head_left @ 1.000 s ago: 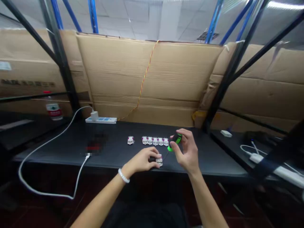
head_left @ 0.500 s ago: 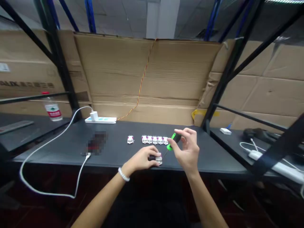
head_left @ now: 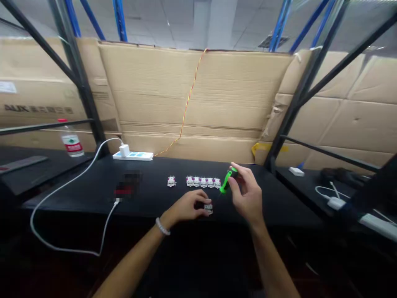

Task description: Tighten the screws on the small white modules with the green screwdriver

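Near the front edge of the black table, my left hand [head_left: 191,205] pinches a small white part with purple bits [head_left: 208,207] between thumb and fingers. My right hand [head_left: 247,192] is closed round the green and black handle of a screwdriver [head_left: 226,184]. The screwdriver tilts, its thin shaft pointing down and left toward the white part; whether the tip touches it I cannot tell. Behind my hands, several similar white and purple parts [head_left: 203,182] stand side by side in a row. A single like part [head_left: 171,181] sits apart, to the left of that row.
A white power strip [head_left: 136,156] lies at the back left with a charger plugged in. Its white cable [head_left: 66,186] loops past the table's front edge to a blurred dark object [head_left: 127,186]. A water bottle [head_left: 72,142] stands farther left. Cardboard [head_left: 149,91] walls the back.
The screwdriver's handle has turned in my right fingers and shows more green. My left hand keeps its hold on the white part. The view has shifted slightly and brightened.
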### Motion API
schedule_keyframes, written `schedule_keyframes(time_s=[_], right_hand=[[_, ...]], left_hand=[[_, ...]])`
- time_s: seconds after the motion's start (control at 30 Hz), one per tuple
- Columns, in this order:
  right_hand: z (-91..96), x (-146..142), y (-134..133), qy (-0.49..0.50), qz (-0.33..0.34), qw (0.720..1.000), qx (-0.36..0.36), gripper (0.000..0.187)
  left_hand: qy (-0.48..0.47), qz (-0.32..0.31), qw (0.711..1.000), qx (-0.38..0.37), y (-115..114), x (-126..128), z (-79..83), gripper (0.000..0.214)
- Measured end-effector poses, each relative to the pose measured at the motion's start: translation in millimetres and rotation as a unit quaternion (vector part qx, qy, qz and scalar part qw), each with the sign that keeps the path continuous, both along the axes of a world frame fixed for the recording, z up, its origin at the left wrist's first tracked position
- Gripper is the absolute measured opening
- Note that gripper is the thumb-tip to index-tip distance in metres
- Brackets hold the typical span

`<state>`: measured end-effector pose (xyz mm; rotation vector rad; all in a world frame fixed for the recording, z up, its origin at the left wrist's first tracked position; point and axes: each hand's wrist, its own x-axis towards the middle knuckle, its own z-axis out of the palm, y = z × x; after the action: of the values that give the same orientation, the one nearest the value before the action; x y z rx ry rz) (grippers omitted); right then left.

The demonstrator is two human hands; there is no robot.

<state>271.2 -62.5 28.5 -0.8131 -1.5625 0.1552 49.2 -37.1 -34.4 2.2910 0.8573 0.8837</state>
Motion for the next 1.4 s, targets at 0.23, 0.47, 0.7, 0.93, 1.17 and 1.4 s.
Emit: schedule_keyframes(time_s=[0.23,0.47,0.7,0.93,1.17,1.4], right_hand=[[1.0,4.3,0.3,-0.024,-0.021,0.999,0.03,0.037],[4.0,4.2,-3.3,-0.042,0.027,0.999,-0.002,0.043],[2.7,0.9,-3.0,-0.023,-0.038,0.999,0.024,0.037],[1.6,2.4,-3.5,-0.043,0.046,0.998,-0.002,0.043],[0.8,-0.8,-3.9,-0.031,0.003,1.0,0.002,0.044],[-3.1,-0.2,-3.5,-0.03,0.039,0.999,0.005,0.046]], left_hand=[[0.008,0.004,1.0,-0.002,-0.4,-0.2,0.7,0.033],[0.001,0.005,1.0,-0.008,-0.7,0.5,1.1,0.032],[0.005,-0.001,1.0,0.002,0.3,-0.2,-0.7,0.031],[0.002,0.001,1.0,-0.007,0.0,0.1,0.6,0.032],[0.0,0.003,1.0,-0.009,-0.5,0.6,1.0,0.031],[0.003,0.002,1.0,-0.001,-0.3,1.1,0.0,0.031]])
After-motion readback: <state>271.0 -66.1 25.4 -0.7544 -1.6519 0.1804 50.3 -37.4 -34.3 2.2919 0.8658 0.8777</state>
